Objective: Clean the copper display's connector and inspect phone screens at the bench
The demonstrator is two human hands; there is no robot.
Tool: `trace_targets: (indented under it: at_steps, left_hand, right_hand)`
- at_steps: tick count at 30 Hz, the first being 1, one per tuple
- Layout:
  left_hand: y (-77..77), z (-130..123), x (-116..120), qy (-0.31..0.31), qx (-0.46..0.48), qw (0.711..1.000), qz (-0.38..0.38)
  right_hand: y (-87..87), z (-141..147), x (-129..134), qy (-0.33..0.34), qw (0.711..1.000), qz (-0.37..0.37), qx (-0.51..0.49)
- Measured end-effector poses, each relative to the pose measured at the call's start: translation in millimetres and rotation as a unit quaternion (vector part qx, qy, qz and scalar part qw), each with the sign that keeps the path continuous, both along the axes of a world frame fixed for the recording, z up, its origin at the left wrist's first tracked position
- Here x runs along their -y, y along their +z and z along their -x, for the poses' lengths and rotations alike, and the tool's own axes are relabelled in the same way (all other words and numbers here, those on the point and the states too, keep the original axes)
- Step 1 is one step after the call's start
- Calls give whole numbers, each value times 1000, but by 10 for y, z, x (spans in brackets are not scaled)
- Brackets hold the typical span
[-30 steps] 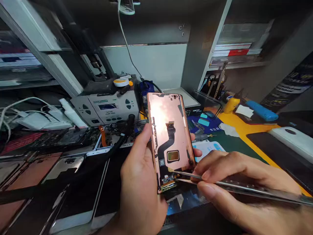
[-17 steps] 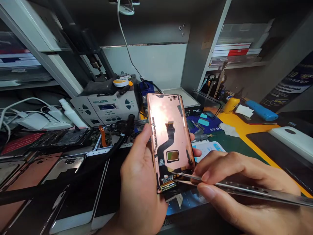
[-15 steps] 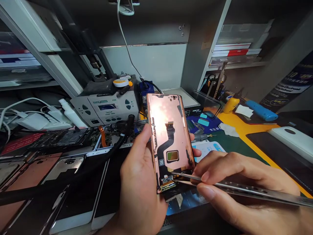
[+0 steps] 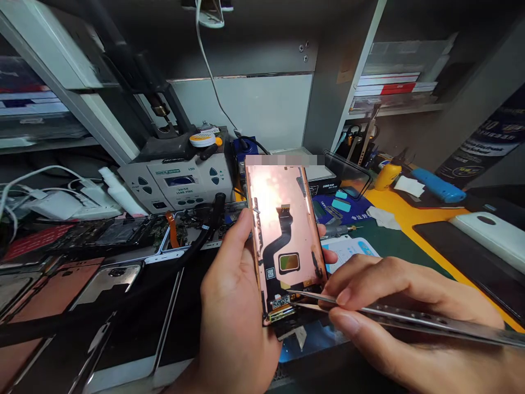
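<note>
Smooth grey wall (image 4: 262, 54) and matte green mat (image 4: 406, 249) surround a glossy copper panel (image 4: 302, 230).
Thin and rectangular, it stands tilted before the boxy station (image 4: 182, 169), its edges gripped by the left hand (image 4: 235, 306); the right hand (image 4: 410, 290) pinches perforated metal tweezers (image 4: 394, 313), pointed tips parted at its lower end, contact unclear.
</note>
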State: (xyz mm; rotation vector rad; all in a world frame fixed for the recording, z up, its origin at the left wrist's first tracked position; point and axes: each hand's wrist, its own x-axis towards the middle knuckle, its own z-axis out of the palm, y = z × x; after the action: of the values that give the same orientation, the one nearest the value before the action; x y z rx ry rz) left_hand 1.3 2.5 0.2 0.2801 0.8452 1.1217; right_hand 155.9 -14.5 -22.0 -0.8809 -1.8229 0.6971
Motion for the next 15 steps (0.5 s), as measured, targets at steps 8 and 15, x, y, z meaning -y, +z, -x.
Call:
trace_targets:
  at_steps: [8, 15]
  left_hand:
    - [25, -2, 10, 3, -4, 1000, 11]
    - [18, 7, 14, 3, -11, 1000, -3]
  right_hand:
    - [5, 11, 9, 17, 1000, 6, 0]
    - [22, 9, 6, 12, 1000, 3, -8]
